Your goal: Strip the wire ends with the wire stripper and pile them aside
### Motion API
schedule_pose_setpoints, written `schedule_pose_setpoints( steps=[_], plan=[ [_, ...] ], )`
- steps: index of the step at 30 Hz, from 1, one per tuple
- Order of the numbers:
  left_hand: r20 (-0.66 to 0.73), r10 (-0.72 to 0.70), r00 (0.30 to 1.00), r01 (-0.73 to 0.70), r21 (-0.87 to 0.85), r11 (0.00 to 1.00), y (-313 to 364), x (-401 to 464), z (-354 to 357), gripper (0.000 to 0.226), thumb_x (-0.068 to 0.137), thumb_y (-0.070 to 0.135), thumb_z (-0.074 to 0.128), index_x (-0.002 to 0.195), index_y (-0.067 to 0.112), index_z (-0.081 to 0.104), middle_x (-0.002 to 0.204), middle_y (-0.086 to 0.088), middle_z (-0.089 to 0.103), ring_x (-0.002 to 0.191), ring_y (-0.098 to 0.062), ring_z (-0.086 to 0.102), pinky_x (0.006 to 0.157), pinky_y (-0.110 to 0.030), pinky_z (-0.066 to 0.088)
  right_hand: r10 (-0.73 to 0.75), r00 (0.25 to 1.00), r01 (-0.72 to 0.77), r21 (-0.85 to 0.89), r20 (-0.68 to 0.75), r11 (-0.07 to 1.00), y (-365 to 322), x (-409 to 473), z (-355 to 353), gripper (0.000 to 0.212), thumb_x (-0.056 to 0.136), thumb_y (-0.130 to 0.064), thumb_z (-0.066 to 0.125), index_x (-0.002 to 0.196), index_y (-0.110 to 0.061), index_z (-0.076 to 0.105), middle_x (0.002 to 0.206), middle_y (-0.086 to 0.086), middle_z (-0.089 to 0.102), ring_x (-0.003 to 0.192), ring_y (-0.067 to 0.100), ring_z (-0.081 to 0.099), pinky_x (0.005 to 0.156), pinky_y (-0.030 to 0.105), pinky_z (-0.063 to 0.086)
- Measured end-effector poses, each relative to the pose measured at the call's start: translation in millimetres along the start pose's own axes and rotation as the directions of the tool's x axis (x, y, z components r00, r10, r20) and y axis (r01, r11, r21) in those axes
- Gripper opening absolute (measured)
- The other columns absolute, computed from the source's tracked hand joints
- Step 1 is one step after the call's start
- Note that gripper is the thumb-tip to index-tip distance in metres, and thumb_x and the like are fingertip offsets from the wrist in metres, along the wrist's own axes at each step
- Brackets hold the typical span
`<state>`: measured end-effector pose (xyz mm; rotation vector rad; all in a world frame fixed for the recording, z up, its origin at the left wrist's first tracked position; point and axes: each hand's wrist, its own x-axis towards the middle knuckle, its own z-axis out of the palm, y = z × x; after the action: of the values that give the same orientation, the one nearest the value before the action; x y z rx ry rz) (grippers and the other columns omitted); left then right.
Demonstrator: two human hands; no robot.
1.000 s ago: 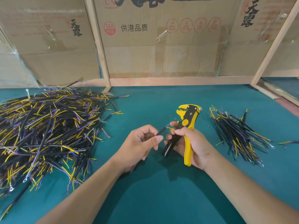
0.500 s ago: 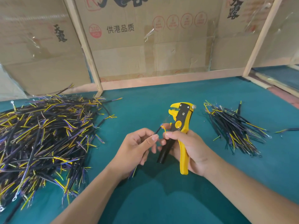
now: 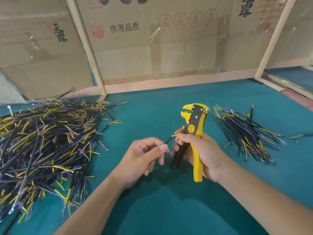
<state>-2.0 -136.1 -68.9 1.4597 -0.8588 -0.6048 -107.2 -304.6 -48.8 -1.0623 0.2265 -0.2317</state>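
The left hand [image 3: 144, 156] pinched a black wire [image 3: 168, 141] between thumb and forefinger, its split yellow and purple ends pointing right toward the tool. The right hand [image 3: 201, 155] gripped the stripper [image 3: 194, 131] by its yellow and black handles, forefinger and thumb also fingering the yellow end, likely to line it up for the jaws, which pointed far and stood open, holding nothing. A big tangled heap [image 3: 42, 146] lay on the left of the green surface [image 3: 160, 209], probably stock awaiting stripping; a smaller, tidier pile [image 3: 245, 134] lay on the right, within easy reach for dropping finished pieces. Cardboard [image 3: 152, 48] behind read "供港品质", with a red "360" stamp beside it and "天露" on the left panel.
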Motion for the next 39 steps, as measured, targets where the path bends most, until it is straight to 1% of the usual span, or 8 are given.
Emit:
schedule_pose_setpoints(
  steps=[4, 6, 9, 15, 24, 34, 37, 39],
  plan=[
    [0.008, 0.002, 1.000, -0.002, 0.011, 1.000, -1, 0, -1, 0.038, 0.087, 0.056, 0.068, 0.087, 0.018, 0.071, 0.068, -0.005, 0.064, 0.035, -0.013, 0.034, 0.042, -0.018, 0.031, -0.037, 0.999, 0.036, -0.116, -0.006, 0.993, -2, -2, 0, 0.003, 0.090, -0.011, 0.064, 0.091, -0.009, 0.067, 0.071, 0.005, 0.055, 0.067, 0.023, 0.057, 0.079, 0.047, 0.057],
    [0.013, 0.004, 1.000, -0.004, 0.014, 1.000, -2, 0, -1, 0.038, 0.086, 0.057, 0.068, 0.087, 0.019, 0.072, 0.068, -0.005, 0.064, 0.035, -0.013, 0.034, 0.041, -0.018, 0.032, -0.041, 0.999, 0.037, -0.152, -0.023, 0.988, -3, -3, 1, 0.010, 0.097, -0.008, 0.060, 0.090, -0.009, 0.067, 0.069, 0.004, 0.056, 0.067, 0.023, 0.058, 0.078, 0.047, 0.058],
    [0.027, 0.005, 1.000, -0.005, 0.013, 1.000, -2, -1, -1, 0.037, 0.086, 0.055, 0.069, 0.087, 0.019, 0.072, 0.068, -0.006, 0.063, 0.034, -0.014, 0.034, 0.041, -0.019, 0.032, -0.058, 0.997, 0.049, -0.189, -0.046, 0.981, -5, -4, 3, 0.011, 0.098, -0.010, 0.060, 0.090, -0.008, 0.067, 0.068, 0.004, 0.057, 0.066, 0.021, 0.059, 0.077, 0.046, 0.059],
    [0.037, -0.003, 0.999, 0.003, 0.020, 1.000, 0, -1, -1, 0.030, 0.089, 0.046, 0.068, 0.087, 0.017, 0.072, 0.067, -0.005, 0.063, 0.034, -0.013, 0.034, 0.041, -0.018, 0.032, -0.081, 0.996, 0.067, -0.249, -0.046, 0.966, -8, -8, 6, 0.014, 0.098, -0.004, 0.056, 0.088, -0.006, 0.066, 0.067, 0.004, 0.056, 0.066, 0.020, 0.059, 0.071, 0.039, 0.061],
    [0.029, -0.003, 1.000, 0.003, 0.015, 1.000, 1, -2, 1, 0.029, 0.089, 0.045, 0.068, 0.086, 0.017, 0.072, 0.066, -0.005, 0.062, 0.034, -0.014, 0.033, 0.041, -0.018, 0.032, -0.105, 0.991, 0.076, -0.308, -0.081, 0.948, -8, -9, 8, 0.018, 0.098, -0.003, 0.056, 0.083, -0.007, 0.065, 0.066, 0.004, 0.056, 0.066, 0.022, 0.058, 0.078, 0.048, 0.061],
    [0.008, 0.006, 1.000, -0.006, 0.010, 1.000, 2, -2, 1, 0.029, 0.087, 0.046, 0.070, 0.085, 0.017, 0.072, 0.066, -0.006, 0.062, 0.034, -0.014, 0.033, 0.041, -0.018, 0.032, -0.142, 0.986, 0.106, -0.338, -0.086, 0.935, -13, -6, 3, 0.022, 0.097, -0.002, 0.058, 0.078, -0.010, 0.064, 0.063, 0.005, 0.054, 0.062, 0.021, 0.057, 0.073, 0.049, 0.062],
    [-0.002, 0.011, 1.000, -0.011, 0.033, 0.999, 5, -3, 1, 0.026, 0.087, 0.045, 0.069, 0.085, 0.019, 0.073, 0.066, -0.005, 0.063, 0.035, -0.014, 0.035, 0.041, -0.020, 0.033, -0.134, 0.988, 0.098, -0.349, -0.080, 0.932, -14, -6, 1, 0.026, 0.097, -0.003, 0.058, 0.075, -0.013, 0.066, 0.064, 0.005, 0.054, 0.062, 0.022, 0.058, 0.078, 0.056, 0.061],
    [-0.006, 0.023, 1.000, -0.023, 0.102, 0.994, 8, -3, 1, 0.024, 0.088, 0.044, 0.067, 0.085, 0.021, 0.074, 0.068, -0.002, 0.064, 0.042, -0.015, 0.041, 0.045, -0.021, 0.038, -0.121, 0.989, 0.081, -0.367, -0.085, 0.927, -15, -7, 1, 0.022, 0.097, -0.004, 0.059, 0.078, -0.011, 0.064, 0.064, 0.005, 0.056, 0.062, 0.023, 0.060, 0.083, 0.062, 0.057]
  ],
)
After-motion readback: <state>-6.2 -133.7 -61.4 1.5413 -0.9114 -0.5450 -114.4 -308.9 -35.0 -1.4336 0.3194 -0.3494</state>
